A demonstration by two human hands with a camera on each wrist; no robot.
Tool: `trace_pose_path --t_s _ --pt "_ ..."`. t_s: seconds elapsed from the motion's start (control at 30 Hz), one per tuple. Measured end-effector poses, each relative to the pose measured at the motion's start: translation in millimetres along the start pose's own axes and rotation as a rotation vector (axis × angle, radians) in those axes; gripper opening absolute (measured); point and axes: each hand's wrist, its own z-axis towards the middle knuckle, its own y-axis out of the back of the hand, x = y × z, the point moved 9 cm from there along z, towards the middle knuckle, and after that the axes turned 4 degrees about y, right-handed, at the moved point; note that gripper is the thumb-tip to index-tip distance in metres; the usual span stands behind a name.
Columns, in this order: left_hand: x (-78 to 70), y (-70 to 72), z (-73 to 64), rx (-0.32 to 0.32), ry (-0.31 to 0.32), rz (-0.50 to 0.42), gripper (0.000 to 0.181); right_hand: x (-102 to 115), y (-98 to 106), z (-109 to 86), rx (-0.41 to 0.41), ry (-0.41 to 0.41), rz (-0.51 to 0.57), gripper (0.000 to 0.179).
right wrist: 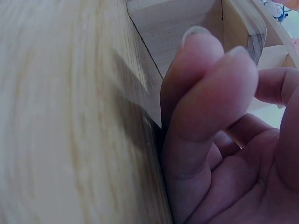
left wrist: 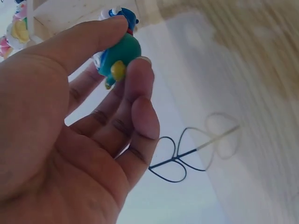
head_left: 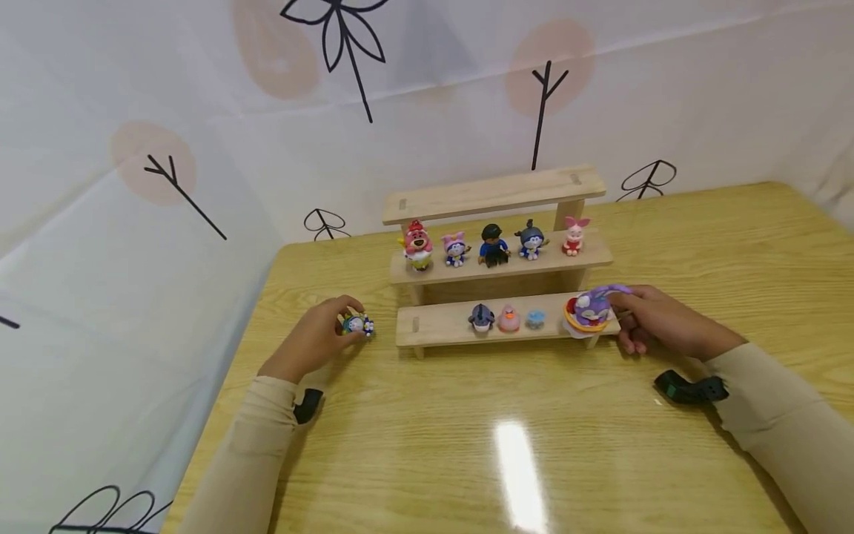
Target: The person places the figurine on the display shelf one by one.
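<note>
My left hand [head_left: 312, 337] pinches a small figurine [head_left: 356, 325] between thumb and fingers, left of a wooden stepped shelf [head_left: 434, 326]. In the left wrist view the figurine [left wrist: 122, 51] shows a green back, a blue head and a yellow bit. At the right end of the lowest step, my right hand [head_left: 667, 319] grips a purple long-eared figurine [head_left: 591, 311] by its ear side; it sits in a red, orange and white base. The right wrist view shows curled fingertips [right wrist: 215, 98] beside the shelf, with the purple figurine out of sight.
A shark-like figure [head_left: 481, 317], a pink duck [head_left: 509, 319] and a small light-blue piece [head_left: 535, 319] stand on the lowest step. Several figurines, among them a red bear [head_left: 418, 245] and a pink pig [head_left: 574, 236], line the middle step. A patterned cloth [head_left: 434, 133] hangs behind.
</note>
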Motion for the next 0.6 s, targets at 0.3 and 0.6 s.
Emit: trace_pose_path --t_s 0.3,0.6 --pt "-27.0 7.7 -5.4 -0.092 -0.094 -0.012 0.042 -0.8 -1.3 -0.4 -0.004 -0.034 -0.013 0.047" --pt "-53.4 19.6 -13.4 -0.213 -0.198 -0.035 0.042 -0.2 -1.4 -0.1 -0.005 -0.024 -0.009 0.047"
